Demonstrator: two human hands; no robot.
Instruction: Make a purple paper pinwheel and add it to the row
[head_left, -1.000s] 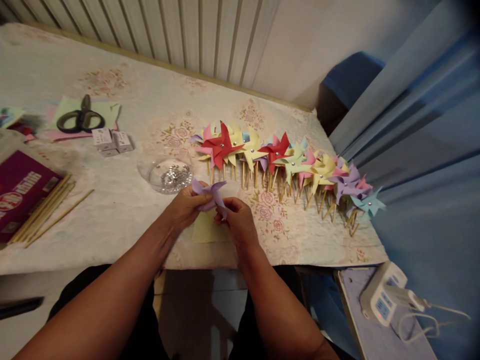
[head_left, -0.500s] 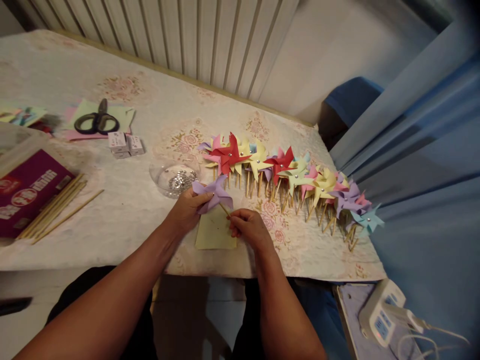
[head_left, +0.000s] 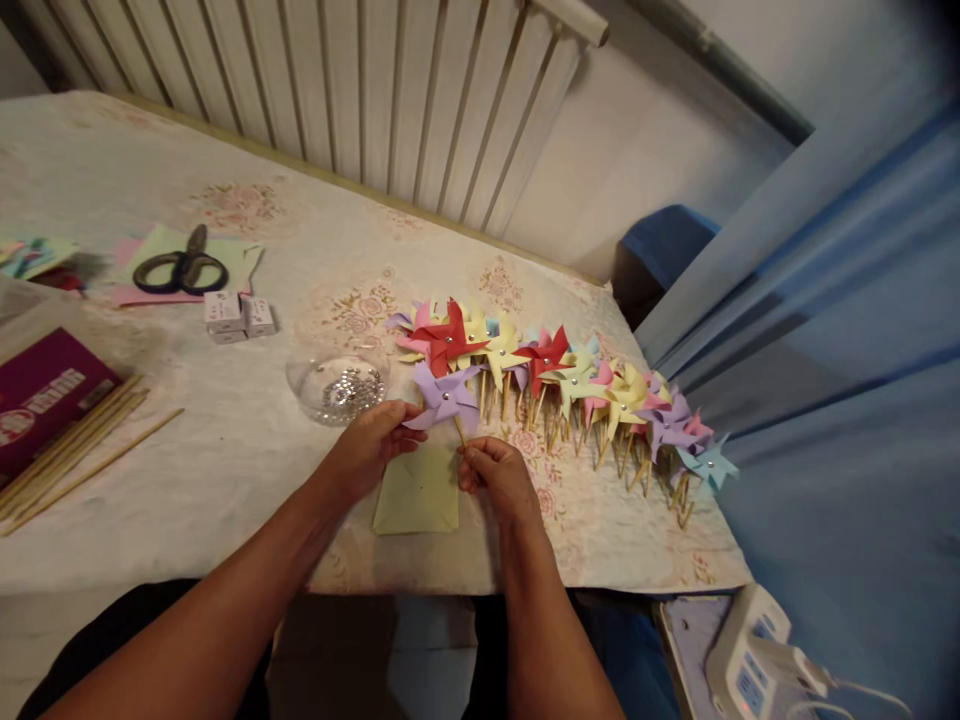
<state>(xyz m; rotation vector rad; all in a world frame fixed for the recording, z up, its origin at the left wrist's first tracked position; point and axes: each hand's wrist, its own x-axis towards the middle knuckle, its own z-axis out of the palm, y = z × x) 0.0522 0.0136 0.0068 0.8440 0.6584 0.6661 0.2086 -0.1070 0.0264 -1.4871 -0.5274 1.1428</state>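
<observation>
My right hand pinches the wooden stick of a purple paper pinwheel, whose face with a silver pin at its centre is turned up. At its left blade, my left hand has thumb and fingers closed on the paper's edge. Under both hands lies a pale green paper square on the table. Just beyond my left hand stands a clear round dish of silver pins. A long row of finished pinwheels in red, yellow, pink, purple and blue stretches off to the right.
Black-handled scissors rest on coloured paper, with small white boxes in front. Wooden sticks lean by a purple box at the left. A power strip sits below the table's right corner, near a blue curtain.
The purple pinwheel has been raised slightly and turned, so its pinned face shows more fully. My left hand has shifted from over its middle to the blade's edge. The view has tilted a little.
</observation>
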